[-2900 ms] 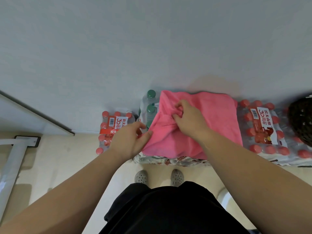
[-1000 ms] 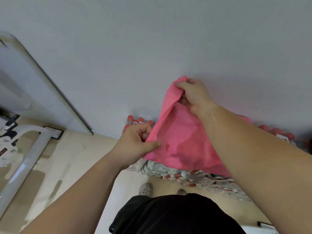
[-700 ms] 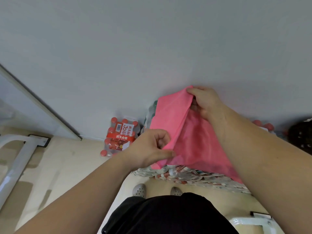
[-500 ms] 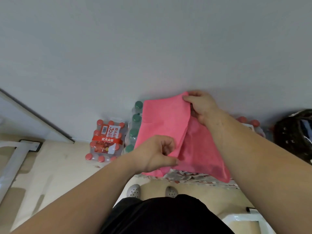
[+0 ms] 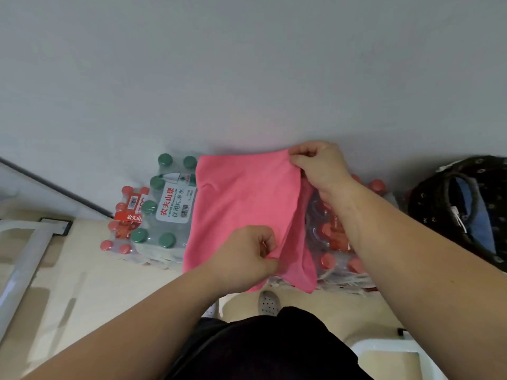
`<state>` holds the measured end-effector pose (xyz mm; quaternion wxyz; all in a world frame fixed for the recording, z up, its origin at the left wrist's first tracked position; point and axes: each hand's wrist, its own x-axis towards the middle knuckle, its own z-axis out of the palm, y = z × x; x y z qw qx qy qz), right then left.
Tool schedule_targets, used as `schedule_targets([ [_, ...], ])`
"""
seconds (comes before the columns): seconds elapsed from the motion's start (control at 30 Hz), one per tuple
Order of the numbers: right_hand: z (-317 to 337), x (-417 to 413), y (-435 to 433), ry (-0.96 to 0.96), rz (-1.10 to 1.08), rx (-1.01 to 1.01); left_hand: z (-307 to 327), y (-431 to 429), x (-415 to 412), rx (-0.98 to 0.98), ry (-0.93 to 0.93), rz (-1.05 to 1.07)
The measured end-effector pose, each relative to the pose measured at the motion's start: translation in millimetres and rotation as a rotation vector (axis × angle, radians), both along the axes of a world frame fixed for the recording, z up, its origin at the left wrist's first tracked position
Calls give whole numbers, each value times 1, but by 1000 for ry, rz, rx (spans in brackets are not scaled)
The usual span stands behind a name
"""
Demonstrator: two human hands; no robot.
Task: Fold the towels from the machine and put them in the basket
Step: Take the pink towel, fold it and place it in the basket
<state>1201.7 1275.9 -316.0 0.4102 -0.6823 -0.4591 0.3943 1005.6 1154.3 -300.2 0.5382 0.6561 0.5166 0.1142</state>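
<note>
Well, the grey wall (image 5: 247, 64) rises behind the pink towel (image 5: 241, 204), which drapes, one side folded over, across packs of bottled water. Right of the towel sits a dark patterned bag (image 5: 466, 209) (what it holds is unclear). Under the towel's right side shows a red-capped pack (image 5: 334, 242); left of the towel stands a green-capped pack (image 5: 167, 212). The right hand (image 5: 321, 168) pinches the towel's far corner, and the left hand (image 5: 247, 253) pinches its folded edge nearer the body.

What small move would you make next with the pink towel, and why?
Probably lay the pink towel flat on the bottle packs and square it: left hand and right hand each pinch the top layer's edge, while the lower layer pokes out.
</note>
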Motion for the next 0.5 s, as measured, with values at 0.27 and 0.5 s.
schedule_targets([
  [0.27, -28, 37, -10, -245, 193, -137, -19, -7, 49, 44, 122, 28],
  [0.5, -22, 47, -16, -323, 277, -157, -26, -3, 64, 28, 250, -64],
])
